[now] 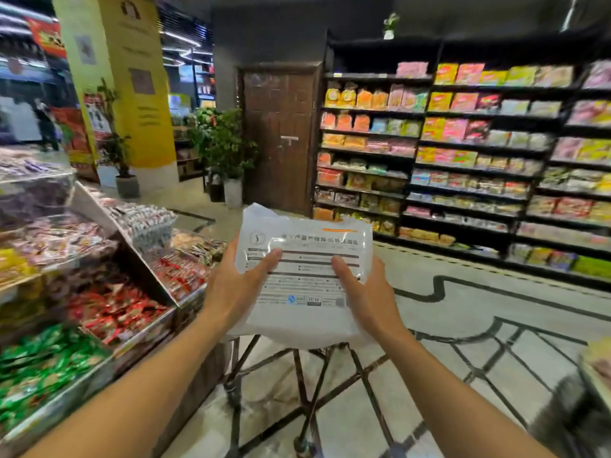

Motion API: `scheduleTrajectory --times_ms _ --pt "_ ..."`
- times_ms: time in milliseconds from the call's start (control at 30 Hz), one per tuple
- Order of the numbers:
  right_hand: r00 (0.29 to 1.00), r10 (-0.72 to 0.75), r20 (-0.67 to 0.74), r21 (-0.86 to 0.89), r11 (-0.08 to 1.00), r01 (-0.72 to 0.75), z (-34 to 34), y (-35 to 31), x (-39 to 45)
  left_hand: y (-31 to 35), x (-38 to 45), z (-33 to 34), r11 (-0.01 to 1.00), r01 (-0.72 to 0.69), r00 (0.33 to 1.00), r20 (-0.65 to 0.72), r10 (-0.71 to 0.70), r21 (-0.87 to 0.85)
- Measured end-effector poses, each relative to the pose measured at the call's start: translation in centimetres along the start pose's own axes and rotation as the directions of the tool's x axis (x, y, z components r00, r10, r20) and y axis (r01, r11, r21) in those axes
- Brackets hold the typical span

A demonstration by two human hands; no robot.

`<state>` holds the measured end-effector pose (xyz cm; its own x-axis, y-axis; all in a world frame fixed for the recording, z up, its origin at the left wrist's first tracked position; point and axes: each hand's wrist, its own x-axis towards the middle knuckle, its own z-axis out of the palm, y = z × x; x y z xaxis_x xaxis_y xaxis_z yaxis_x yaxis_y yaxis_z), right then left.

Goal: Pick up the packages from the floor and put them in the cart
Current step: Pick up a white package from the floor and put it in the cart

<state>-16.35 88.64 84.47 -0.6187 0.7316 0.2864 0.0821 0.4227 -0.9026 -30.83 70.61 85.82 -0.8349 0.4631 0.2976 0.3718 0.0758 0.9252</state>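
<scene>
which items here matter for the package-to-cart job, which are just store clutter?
Job:
white plastic mailer package with printed label
left hand, right hand, both gripping it
dark metal cart frame below

Clutter:
black snack shelves
candy bins
potted plants
brown wooden door

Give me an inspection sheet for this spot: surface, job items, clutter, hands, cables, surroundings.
Surface: pale marble-look floor with black line pattern; no packages seen lying on it.
Job's things: white plastic mailer package with printed label, held up at mid-frame; below it a dark metal-tube cart frame, only partly in view.
Clutter: nothing seen on the floor.
Grippers: left hand grips the package's left edge, right hand its right edge, thumbs on top.
Cables: nothing seen.
Surroundings: slanted clear bins of wrapped sweets at left; black shelving stocked with colourful snack packets at right; brown wooden door; potted green plants; yellow pillar.
</scene>
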Motion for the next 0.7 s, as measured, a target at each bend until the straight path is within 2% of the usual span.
scheduleTrajectory --times_ms 167,300,467,600,700 --pt "0.996 0.054 -0.068 -0.068 0.996 -0.058 -1.1 4.4 8.4 -2.9 8.3 6.5 1.0 0.027 0.997 0.078 -0.026 -0.011" --pt "0.992 0.09 -0.083 -0.052 0.994 -0.095 -2.1 7.9 14.0 -5.0 13.6 11.7 0.999 0.034 0.993 0.115 -0.036 0.017" --pt "0.991 0.127 -0.05 -0.074 0.989 -0.131 -2.8 13.1 21.6 -8.1 19.7 18.4 0.995 0.06 0.99 0.127 -0.069 0.077" --pt "0.992 0.128 0.018 -0.126 0.984 -0.124 -2.9 17.9 29.0 -10.8 24.1 23.2 0.99 0.107 0.99 0.084 -0.115 0.095" --pt "0.988 0.135 0.08 -0.093 0.987 -0.128 -3.3 20.9 33.3 -11.7 26.9 26.4 0.98 0.161 0.983 0.068 -0.169 0.116"
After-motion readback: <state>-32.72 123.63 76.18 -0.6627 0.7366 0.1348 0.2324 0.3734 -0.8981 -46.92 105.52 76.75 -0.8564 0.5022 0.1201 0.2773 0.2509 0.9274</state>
